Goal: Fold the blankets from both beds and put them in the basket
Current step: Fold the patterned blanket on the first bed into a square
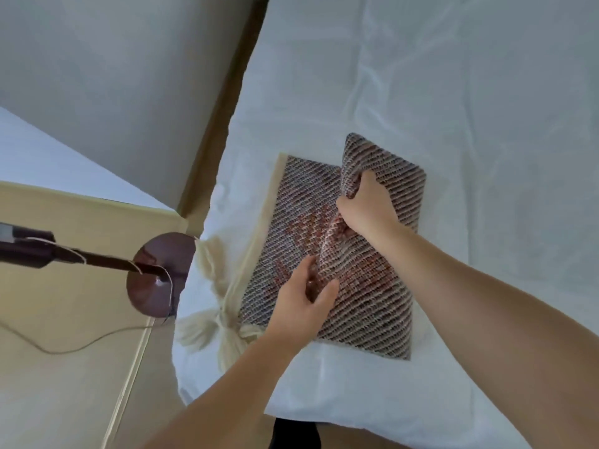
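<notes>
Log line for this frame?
blanket: half-folded on bed | left hand: grips fold edge | right hand: grips raised flap | basket: not in view

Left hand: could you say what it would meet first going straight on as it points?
Probably the raised fold of the woven blanket that the left hand grips; beyond it, the right hand.

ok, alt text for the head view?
Two bare hands hold a folded dark woven blanket with cream tassels on a white bed: the right hand grips a raised fold, the left hand pinches the fabric nearer the camera. A lamp base stands on a beige surface to the left.
</notes>
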`<state>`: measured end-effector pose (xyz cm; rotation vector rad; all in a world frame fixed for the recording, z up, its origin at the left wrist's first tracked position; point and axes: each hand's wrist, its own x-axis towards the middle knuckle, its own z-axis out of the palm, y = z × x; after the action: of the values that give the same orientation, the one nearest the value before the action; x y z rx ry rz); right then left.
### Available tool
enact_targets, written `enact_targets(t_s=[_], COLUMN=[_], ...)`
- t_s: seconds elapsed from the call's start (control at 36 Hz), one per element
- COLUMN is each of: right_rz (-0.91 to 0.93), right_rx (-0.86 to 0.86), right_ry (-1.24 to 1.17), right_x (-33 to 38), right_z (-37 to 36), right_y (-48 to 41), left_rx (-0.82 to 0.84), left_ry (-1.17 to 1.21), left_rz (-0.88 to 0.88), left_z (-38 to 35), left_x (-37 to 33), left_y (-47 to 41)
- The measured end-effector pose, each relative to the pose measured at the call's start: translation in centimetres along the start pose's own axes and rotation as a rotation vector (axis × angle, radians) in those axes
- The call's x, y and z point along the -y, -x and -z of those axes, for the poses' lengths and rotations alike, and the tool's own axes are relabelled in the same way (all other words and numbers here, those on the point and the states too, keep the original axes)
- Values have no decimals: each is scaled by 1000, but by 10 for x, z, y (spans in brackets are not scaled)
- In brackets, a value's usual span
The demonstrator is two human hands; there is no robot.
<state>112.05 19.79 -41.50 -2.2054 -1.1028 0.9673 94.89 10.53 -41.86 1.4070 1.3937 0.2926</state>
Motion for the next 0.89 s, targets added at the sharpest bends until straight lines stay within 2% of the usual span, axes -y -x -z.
enact_targets(t_s=[0.25, 0.5, 0.64, 0.75, 0.83, 0.89], right_rz=[-16, -40, -33, -77, 47, 225], right_rx=[-17, 2, 52, 80, 65, -17], right_ry=[69, 133, 270, 56, 16, 145], right_x=[49, 70, 57, 49, 39, 28], right_z=[-76, -135, -156, -151, -135, -119], right_y=[-10, -22, -28, -33, -30, -26], left_rx=[-75, -83, -72, -128, -188, -199], left_ry=[-302, -284, -379, -511, -543, -548], left_rz=[7, 54, 59, -15, -126, -184], left_z=[63, 95, 92, 90, 90, 90], left_x=[43, 83, 101, 101, 85, 67], left_y=[-21, -38, -49, -60, -76, -96])
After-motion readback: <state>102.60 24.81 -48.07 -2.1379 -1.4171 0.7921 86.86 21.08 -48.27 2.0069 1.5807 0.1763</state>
